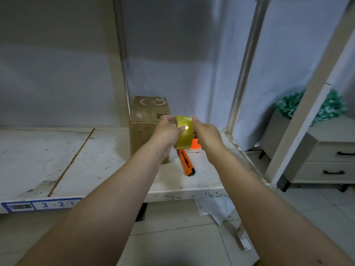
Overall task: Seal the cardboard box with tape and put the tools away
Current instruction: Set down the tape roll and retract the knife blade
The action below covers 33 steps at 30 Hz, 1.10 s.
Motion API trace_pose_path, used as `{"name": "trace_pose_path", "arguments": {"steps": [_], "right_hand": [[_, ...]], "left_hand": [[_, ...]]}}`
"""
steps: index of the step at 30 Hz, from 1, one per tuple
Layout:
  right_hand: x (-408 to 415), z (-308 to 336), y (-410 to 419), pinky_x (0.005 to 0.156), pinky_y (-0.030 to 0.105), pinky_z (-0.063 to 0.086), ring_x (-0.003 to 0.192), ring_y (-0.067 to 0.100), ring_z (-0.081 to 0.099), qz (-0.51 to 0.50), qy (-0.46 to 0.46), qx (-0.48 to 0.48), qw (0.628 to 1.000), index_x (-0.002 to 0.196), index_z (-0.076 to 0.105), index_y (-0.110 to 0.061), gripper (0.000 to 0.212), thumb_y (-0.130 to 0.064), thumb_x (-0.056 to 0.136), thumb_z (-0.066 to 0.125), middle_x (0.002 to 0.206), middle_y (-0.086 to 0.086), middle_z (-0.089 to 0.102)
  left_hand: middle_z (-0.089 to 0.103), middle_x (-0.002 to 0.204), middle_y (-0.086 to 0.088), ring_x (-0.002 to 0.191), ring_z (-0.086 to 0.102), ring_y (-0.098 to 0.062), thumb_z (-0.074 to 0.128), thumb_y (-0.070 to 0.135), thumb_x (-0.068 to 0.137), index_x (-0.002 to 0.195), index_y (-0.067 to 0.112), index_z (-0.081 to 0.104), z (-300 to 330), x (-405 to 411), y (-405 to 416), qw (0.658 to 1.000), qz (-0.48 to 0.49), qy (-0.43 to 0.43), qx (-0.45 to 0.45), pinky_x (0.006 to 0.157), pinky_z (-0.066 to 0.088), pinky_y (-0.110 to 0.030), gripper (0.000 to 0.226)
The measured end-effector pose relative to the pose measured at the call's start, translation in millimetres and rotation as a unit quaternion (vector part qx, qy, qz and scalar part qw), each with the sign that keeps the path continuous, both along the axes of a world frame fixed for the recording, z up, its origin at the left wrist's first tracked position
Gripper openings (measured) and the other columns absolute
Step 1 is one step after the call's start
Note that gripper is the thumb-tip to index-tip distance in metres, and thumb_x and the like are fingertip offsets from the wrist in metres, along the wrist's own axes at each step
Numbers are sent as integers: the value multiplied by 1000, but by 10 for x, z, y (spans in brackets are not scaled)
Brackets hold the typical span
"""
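A brown cardboard box [148,120] stands on the white shelf [57,160], flaps closed, with old tape along its top. I hold a yellowish roll of tape [184,133] in the air just right of the box's front corner. My left hand [167,131] grips the roll's left side, thumb on its face. My right hand [207,135] holds its right side. An orange utility knife [186,162] lies on the shelf below the roll. A bright orange object [196,145] sits behind the roll, mostly hidden by my right hand.
White shelf uprights [244,73] rise right of the box. A grey drawer unit [326,160] stands on the tiled floor at right, with a green bundle [334,106] behind it. A label reading 3-2 [51,204] marks the shelf's front edge. Paper lies under the shelf.
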State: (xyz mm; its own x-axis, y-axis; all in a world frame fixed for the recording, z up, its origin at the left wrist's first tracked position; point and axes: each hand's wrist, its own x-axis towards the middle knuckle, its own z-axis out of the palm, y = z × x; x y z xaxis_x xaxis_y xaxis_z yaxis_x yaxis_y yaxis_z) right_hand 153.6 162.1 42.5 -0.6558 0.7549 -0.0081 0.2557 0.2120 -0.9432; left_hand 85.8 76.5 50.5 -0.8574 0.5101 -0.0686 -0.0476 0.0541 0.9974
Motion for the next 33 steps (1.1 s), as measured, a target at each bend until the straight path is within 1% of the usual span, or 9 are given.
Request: {"name": "trace_pose_path", "arguments": {"steps": [3,6,9,11,13,14,18,28,33], "right_hand": [[50,-160,136,55,26,36,63,17,46,21,-7,2,1000,84,60,-7,32,-38,90,54,74,4,52],[23,-349,338,60,32,51,74,27,61,-2,0,-17,1000,95,63,0,26,-25,90,57,82,9,60],[-34,-521,598,76,43,57,83,33,68,-47,-46,47,997,78,60,-10,20,-26,88,56,79,7,66],[-36,-607,779,70,32,46,78,29,59,-75,-115,142,980,69,51,-16,22,-24,89,52,74,4,60],[-55,-697,975,68,28,35,82,31,53,-99,-164,206,960,76,53,-15,16,-17,91,48,80,6,56],[-83,-749,1074,68,28,34,86,33,55,-105,-183,224,951,83,59,-13,14,-13,91,47,86,10,59],[-314,-987,1425,71,28,36,100,34,59,-99,-241,276,925,110,64,-10,27,-6,90,46,110,16,66],[-820,-1446,1836,77,32,45,108,33,60,-88,-338,342,872,119,61,-11,37,2,89,44,119,13,57],[-776,-1474,1748,71,36,42,102,37,61,-109,-320,348,875,124,52,-11,38,1,88,47,126,14,49]], "left_hand": [[58,106,-3,103,61,-26,54,4,92,115,19,48,-101,20,215,1000,-6,-24,15,95,52,-44,28],[60,108,-10,108,61,-33,48,8,94,103,20,50,-295,-6,470,999,-12,-41,1,96,50,-52,15],[59,110,-14,104,60,-33,42,15,95,90,20,53,-526,-101,733,998,-27,-18,-52,99,47,-52,13],[52,106,-9,99,53,-25,41,14,96,104,16,53,-587,-156,839,996,-25,2,-80,98,46,-41,15],[44,101,-3,92,46,-16,38,9,99,104,13,49,-646,-242,941,994,-29,11,-103,85,42,-16,14],[46,101,-2,91,46,-15,36,7,99,107,8,51,-688,-297,1000,993,-34,18,-114,80,40,-13,17],[48,139,-12,122,50,-33,40,9,95,136,12,45,-852,-476,1205,978,-13,105,-180,101,44,-38,41],[55,130,-10,108,57,-29,38,3,94,131,15,49,-1219,-786,1434,956,25,188,-225,88,54,-40,40],[56,130,-11,115,55,-31,39,2,93,129,15,51,-1196,-785,1335,949,45,205,-236,96,50,-44,40]]}}
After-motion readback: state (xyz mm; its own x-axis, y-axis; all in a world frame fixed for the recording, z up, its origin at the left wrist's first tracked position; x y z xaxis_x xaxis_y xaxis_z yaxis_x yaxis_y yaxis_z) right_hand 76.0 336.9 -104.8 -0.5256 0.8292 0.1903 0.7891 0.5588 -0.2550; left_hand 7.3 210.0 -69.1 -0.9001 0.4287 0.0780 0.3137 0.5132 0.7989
